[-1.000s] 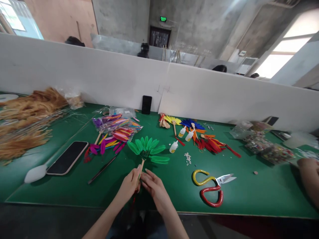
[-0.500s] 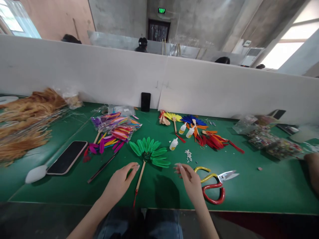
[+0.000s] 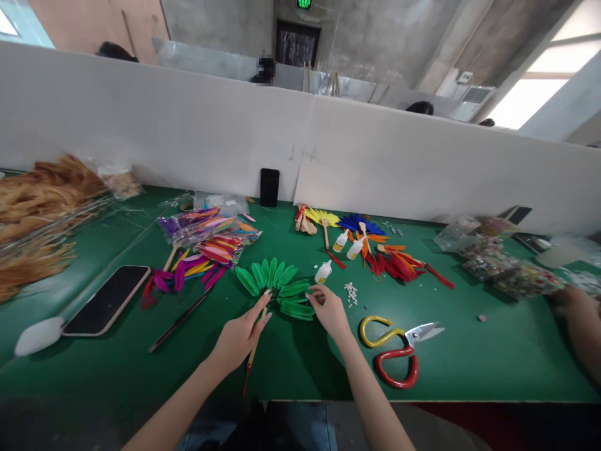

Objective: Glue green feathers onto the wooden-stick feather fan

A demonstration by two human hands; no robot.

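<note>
A green feather fan [image 3: 267,274] lies on the table with its feathers spread. Its thin wooden handle [image 3: 254,352] points toward me and ends in a red tassel. My left hand [image 3: 241,335] grips the fan where handle and feathers meet, fingers over the feather base and thumb beside the stick. At the right side of the fan, my right hand [image 3: 328,308] closes its fingertips on the end of a green feather. A white glue bottle [image 3: 323,272] stands just behind that hand. Small white beads [image 3: 350,293] are scattered to its right.
Large scissors [image 3: 399,351] with yellow and red handles lie open at right. Bagged coloured feathers [image 3: 211,232], a tablet-like phone [image 3: 107,300] and a dark slim tool [image 3: 178,319] are left. More fans [image 3: 361,224] lie behind. A co-worker's hand [image 3: 577,313] is at far right.
Both my hands have moved in to the green fan. The left has taken hold at its feather base, and the right has closed on a feather end. The view has shifted slightly.
</note>
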